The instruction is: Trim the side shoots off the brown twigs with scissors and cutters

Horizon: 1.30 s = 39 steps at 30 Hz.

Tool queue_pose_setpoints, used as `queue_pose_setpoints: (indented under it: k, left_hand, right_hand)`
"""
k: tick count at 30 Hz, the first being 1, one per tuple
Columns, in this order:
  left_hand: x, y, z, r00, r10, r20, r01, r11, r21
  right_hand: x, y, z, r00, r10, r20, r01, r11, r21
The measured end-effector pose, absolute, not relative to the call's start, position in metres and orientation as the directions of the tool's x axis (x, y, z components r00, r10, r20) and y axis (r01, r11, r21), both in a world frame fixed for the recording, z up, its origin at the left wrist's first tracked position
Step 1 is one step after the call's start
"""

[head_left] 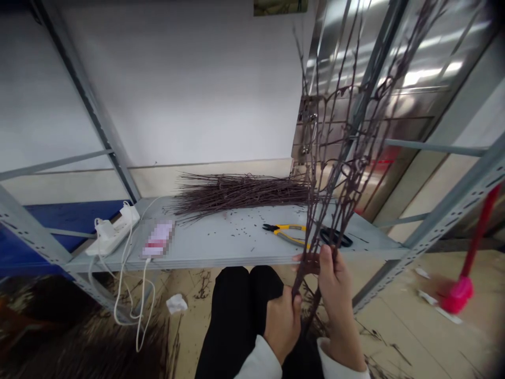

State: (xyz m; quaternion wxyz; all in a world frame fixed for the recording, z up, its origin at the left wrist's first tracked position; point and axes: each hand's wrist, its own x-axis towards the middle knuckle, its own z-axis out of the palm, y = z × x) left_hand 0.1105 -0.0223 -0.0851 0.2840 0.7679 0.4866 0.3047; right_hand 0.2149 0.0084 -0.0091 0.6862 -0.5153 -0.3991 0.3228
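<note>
Nearby, the left hand (283, 321): closed round the lower stems of a bundle of dark twigs (349, 197), low over the black-trousered lap (232, 316); the lower ends are apparently kept together by this grip.
Right hand (334, 279): closed on the bundle a little higher, thumb laid in front and fingers partly hidden behind the stems; the tall tops are probably steadied by it.
Held twigs: tilted to the right in front of the grey metal shelf (229, 247), their branching tops fanned out and blurred.
Pliers (292, 227): laid on the shelf just beyond the hands, black jaws pointed left, yellow-and-grey handles partly crossed by twigs; easy reach seems intended.
Black-handled tool (342, 236): placed beside the pliers, perhaps scissors; its working end is hidden.
Phone-like device (159, 238): set at the shelf's left, joined to a white cable, presumably for charging from the power strip (114, 234) near it.
Twig pile (244, 192): laid lengthwise along the shelf's back, stems roughly parallel, probably so that tangling is limited.
Lettering: no brand or writing can be read; the device's face is pixelated.
</note>
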Motion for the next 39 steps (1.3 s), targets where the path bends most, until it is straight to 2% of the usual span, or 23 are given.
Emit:
queue_pose_setpoints:
  k: [5, 9, 13, 16, 18, 21, 23, 27, 30, 34, 39]
  left_hand:
    - [0.115, -0.014, -0.086, 0.418, 0.885, 0.208, 0.515, -0.419, 0.748]
    - [0.116, 0.0, -0.087, 0.451, 0.868, 0.207, 0.452, -0.422, 0.786]
    - [0.109, 0.024, -0.083, 0.552, 0.825, 0.124, 0.205, -0.278, 0.938]
    - [0.093, 0.042, -0.07, 0.61, 0.781, 0.138, 0.026, -0.194, 0.981]
    - [0.079, 0.05, -0.056, 0.585, 0.794, 0.168, -0.089, -0.143, 0.986]
    - [0.062, 0.054, -0.033, 0.407, 0.875, 0.263, -0.404, -0.086, 0.911]
    - [0.058, 0.052, -0.022, 0.305, 0.913, 0.273, -0.514, -0.084, 0.854]
    - [0.068, 0.045, -0.011, 0.055, 0.981, 0.184, -0.691, -0.096, 0.716]
    - [0.077, 0.041, -0.002, -0.055, 0.99, 0.128, -0.778, -0.123, 0.616]
    - [0.085, 0.038, 0.015, -0.109, 0.991, 0.078, -0.861, -0.133, 0.491]
    - [0.094, 0.031, 0.022, -0.034, 0.999, 0.026, -0.833, -0.043, 0.551]
  right_hand:
    - [0.219, 0.004, -0.008, 0.43, 0.838, 0.336, 0.18, 0.285, -0.941]
    - [0.218, 0.011, -0.017, 0.393, 0.845, 0.362, 0.31, 0.248, -0.918]
    - [0.209, 0.021, -0.025, 0.404, 0.818, 0.41, 0.436, 0.221, -0.872]
    - [0.201, 0.027, -0.032, 0.387, 0.81, 0.442, 0.536, 0.192, -0.822]
    - [0.198, 0.029, -0.037, 0.36, 0.811, 0.461, 0.594, 0.182, -0.784]
    - [0.196, 0.03, -0.039, 0.33, 0.81, 0.485, 0.64, 0.186, -0.745]
    - [0.193, 0.029, -0.037, 0.322, 0.807, 0.495, 0.639, 0.201, -0.743]
    - [0.184, 0.028, -0.029, 0.325, 0.833, 0.448, 0.563, 0.21, -0.8]
    - [0.177, 0.027, -0.026, 0.363, 0.842, 0.4, 0.456, 0.214, -0.864]
    - [0.175, 0.027, -0.022, 0.489, 0.787, 0.377, 0.387, 0.191, -0.902]
    - [0.189, 0.027, -0.021, 0.616, 0.673, 0.41, 0.469, 0.105, -0.877]
